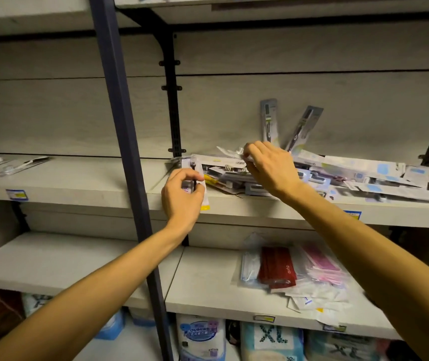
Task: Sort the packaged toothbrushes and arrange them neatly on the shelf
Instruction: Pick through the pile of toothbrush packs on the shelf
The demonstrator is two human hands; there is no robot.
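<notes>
A dark blue upright post (127, 152) crosses the view in front of the pale grey shelf (234, 207), just left of the left hand (182, 191). Below lie packets of masks (286, 269). A loose heap of packaged toothbrushes (338, 175) covers the shelf; two packs (286, 123) lean on the back wall. The left grip pinches a yellow-edged toothbrush pack (203, 196) at the shelf's front edge; the right hand (270, 165) pinches a clear pack (231, 152) atop the heap.
</notes>
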